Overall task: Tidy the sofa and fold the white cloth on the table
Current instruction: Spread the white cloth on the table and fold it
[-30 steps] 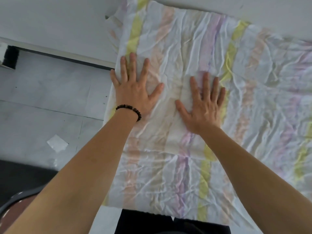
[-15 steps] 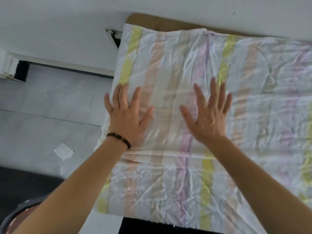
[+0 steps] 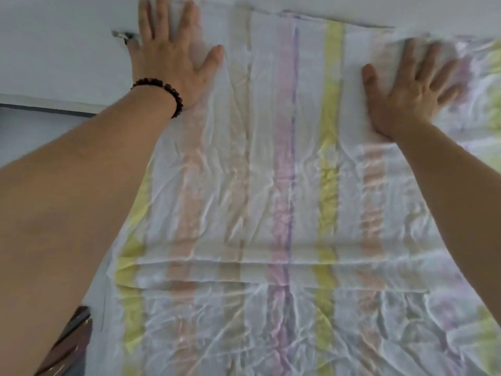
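Leftmost, at the lower edge, a dark, glossy curved object (image 3: 71, 346) showed only in part, too cropped to identify. Above it the bare left forearm reached up and across, a bracelet of dark round beads (image 3: 162, 90) circling the wrist. The left hand (image 3: 173, 52) lay palm-down with fingers spread wide and flat, holding nothing, pressing the far left corner of the thin, crumpled white cotton cloth with pastel yellow, peach, pink and lilac stripes (image 3: 271, 185). The cloth was spread across the table, covering it so fully that almost none of the table surface showed; just left of the hand a small dark metal corner (image 3: 123, 36) stuck out from under it. The fabric looked soft and finely wrinkled, its stripes running away from the person. One layer was folded over another, leaving a straight doubled edge crossing the stripes in the near half. To the right, the right hand (image 3: 412, 85) also lay open and flat on the cloth, fingers splayed and blurred, gripping nothing. Behind everything stood a plain pale wall (image 3: 59, 50).
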{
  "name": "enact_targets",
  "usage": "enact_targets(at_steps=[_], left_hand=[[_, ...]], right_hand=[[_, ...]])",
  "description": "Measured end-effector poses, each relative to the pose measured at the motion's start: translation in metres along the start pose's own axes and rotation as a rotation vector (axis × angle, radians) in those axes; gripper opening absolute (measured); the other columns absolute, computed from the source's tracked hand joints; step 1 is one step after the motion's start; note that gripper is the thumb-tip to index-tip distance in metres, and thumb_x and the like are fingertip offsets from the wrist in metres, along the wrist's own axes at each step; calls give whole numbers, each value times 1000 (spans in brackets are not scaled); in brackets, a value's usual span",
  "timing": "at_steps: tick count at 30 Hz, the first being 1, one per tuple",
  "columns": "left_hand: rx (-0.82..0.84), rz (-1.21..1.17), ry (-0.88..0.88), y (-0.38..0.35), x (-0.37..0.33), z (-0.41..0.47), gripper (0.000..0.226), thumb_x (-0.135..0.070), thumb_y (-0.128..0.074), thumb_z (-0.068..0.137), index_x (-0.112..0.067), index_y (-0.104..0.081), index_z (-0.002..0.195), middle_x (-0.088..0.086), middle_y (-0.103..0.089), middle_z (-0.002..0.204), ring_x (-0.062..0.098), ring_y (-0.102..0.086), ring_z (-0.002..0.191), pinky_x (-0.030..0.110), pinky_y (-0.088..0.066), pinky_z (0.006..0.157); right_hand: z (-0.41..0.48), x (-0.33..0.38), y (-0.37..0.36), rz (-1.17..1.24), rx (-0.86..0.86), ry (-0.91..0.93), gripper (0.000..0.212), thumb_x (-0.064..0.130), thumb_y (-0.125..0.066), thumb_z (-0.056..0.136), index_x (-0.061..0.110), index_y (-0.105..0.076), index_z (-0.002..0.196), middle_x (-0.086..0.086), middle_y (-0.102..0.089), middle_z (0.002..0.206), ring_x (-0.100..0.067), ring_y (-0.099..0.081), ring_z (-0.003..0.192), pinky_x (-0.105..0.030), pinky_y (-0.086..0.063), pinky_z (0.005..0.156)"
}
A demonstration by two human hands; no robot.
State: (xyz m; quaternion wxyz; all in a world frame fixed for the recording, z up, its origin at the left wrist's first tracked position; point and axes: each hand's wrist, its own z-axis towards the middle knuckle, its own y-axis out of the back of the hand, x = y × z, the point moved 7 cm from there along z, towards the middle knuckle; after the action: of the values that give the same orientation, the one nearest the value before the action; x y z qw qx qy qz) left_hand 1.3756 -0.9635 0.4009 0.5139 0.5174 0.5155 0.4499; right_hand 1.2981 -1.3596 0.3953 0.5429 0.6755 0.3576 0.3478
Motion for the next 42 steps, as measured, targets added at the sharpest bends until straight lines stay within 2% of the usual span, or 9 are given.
enact_targets(at_steps=[4,8,12,17,20,25,29,34,42], left_hand=[[-66,32,-31,2,-5,-2,78,-79,-12,85,-37,-11,150,12,-13,160,34,-11,147,62,-22,109],[-108,68,-25,14,-11,-8,69,-70,-11,91,-31,-19,148,20,-19,157,37,-15,145,64,-11,113],[-189,65,-28,39,-31,-56,61,-56,-8,100,-25,-18,152,22,-16,158,39,-14,146,63,-10,113],[-338,-264,-68,51,-45,-237,52,-41,-46,100,-11,-45,142,22,-31,152,38,-25,143,62,-23,109],[-267,-356,-119,33,-50,-359,48,-33,-61,92,-8,-54,132,23,-37,148,39,-29,141,65,-30,103],[3,-127,-72,-21,-42,-437,83,-61,-60,84,-7,-42,144,24,-25,155,39,-23,144,67,-18,111],[14,-58,-53,-37,-42,-439,97,-73,-52,81,-12,-26,152,25,-14,158,40,-12,147,66,-10,113],[10,-18,47,-35,-40,-445,91,-79,-37,83,-25,-18,154,21,-4,161,44,0,147,69,-4,111],[75,-27,130,-46,-31,-535,76,-69,-24,93,-30,-5,155,15,8,162,37,11,147,60,0,116]], right_hand=[[2,-3,-3,-8,-95,15,101,94,-7,73,37,-7,157,-3,-1,167,-39,3,151,-63,6,116],[2,-2,-3,0,-97,33,96,90,-10,77,37,-7,157,-4,-1,167,-38,4,151,-62,6,117],[-30,6,16,24,-155,69,86,74,-14,91,22,-12,159,-13,-2,166,-43,2,150,-62,1,118],[-205,31,23,221,-308,494,63,46,-45,101,11,-34,153,-25,-21,160,-45,-14,149,-57,-13,119],[-327,10,0,324,-216,603,60,36,-56,98,11,-37,149,-27,-22,158,-45,-16,149,-62,-18,116],[-415,-29,-57,141,76,543,79,59,-47,95,14,-22,155,-28,-6,162,-47,-7,149,-64,-15,117],[-419,-35,-71,78,73,542,90,70,-45,90,16,-19,158,-25,-4,163,-45,-4,150,-62,-10,119],[-423,-38,-65,58,7,550,81,66,-47,92,18,-30,155,-28,-7,161,-50,0,148,-66,-8,117],[-479,-58,-74,4,159,539,77,69,-18,97,28,2,159,-19,14,163,-46,20,147,-62,7,118]])
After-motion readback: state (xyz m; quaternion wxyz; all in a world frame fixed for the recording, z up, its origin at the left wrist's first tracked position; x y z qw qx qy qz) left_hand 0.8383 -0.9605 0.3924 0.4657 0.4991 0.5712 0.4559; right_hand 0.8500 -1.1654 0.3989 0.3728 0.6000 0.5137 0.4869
